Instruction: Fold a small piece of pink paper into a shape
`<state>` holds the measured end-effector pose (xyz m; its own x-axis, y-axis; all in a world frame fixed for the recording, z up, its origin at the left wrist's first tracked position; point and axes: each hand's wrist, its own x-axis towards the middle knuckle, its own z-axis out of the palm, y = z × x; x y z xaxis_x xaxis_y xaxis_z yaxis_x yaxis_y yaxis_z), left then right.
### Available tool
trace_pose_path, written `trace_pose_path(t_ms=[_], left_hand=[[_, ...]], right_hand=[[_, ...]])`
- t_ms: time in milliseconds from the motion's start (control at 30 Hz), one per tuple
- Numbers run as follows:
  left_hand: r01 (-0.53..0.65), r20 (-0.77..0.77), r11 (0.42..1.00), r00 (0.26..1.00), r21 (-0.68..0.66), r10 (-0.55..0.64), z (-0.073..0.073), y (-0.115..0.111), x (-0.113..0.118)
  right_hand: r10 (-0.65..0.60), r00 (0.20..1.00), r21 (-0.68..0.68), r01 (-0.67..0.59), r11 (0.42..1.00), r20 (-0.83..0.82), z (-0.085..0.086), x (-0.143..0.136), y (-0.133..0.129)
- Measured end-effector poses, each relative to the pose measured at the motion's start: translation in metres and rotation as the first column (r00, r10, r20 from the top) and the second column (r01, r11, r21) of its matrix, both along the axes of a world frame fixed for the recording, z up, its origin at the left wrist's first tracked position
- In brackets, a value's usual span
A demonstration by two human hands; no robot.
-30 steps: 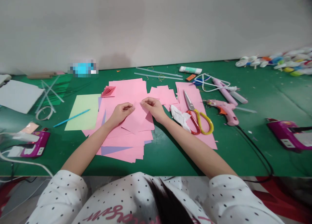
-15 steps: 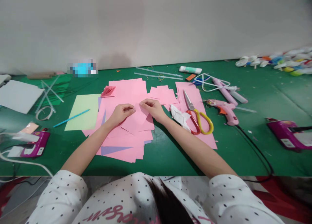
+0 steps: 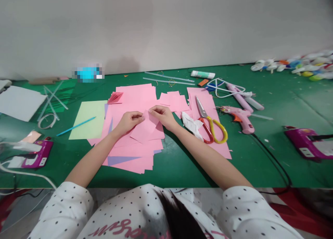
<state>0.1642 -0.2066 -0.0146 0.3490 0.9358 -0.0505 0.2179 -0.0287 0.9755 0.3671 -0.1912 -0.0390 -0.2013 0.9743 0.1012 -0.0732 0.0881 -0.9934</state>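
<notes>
Between my two hands is a small pink paper sheet (image 3: pixel 146 128), one corner pointing up and another toward me. My left hand (image 3: pixel 130 121) pinches its left edge. The fingers of my right hand (image 3: pixel 162 114) are closed on its upper right side. Beneath them lies a spread pile of larger pink sheets (image 3: pixel 135 95) with some purple sheets (image 3: pixel 122 160) showing. A folded pink-red paper piece (image 3: pixel 115 97) rests on the pile's upper left. Smaller pink squares (image 3: pixel 174 99) lie just beyond my right hand.
Scissors (image 3: pixel 204 116) and crumpled white tissue (image 3: pixel 191 124) lie on pink strips at the right. Farther right are a pink glue gun (image 3: pixel 240 117) and a purple power strip (image 3: pixel 307 143). A blue pencil (image 3: pixel 76 126) crosses a pale green sheet (image 3: pixel 88 109) at the left.
The small pink sheet has shifted and tilted slightly between my fingers. Both hands stay almost in the same place.
</notes>
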Motion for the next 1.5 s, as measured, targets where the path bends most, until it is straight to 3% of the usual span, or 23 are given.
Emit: trace_pose_path(t_ms=[633,1167,1500], left_hand=[[0.019,-0.097,0.998,0.995,0.062,-0.013,-0.001,0.001,0.000],[0.075,-0.093,0.995,0.993,0.058,-0.069,0.008,-0.004,0.002],[0.010,-0.071,0.996,0.997,0.083,-0.004,0.002,-0.002,0.001]], right_hand=[[-0.008,1.000,0.038,0.008,0.999,0.000,-0.003,0.000,0.000],[-0.026,1.000,0.001,0.026,1.000,0.001,-0.003,-0.002,0.002],[-0.037,0.998,-0.021,0.036,0.999,-0.053,0.001,-0.002,0.001]])
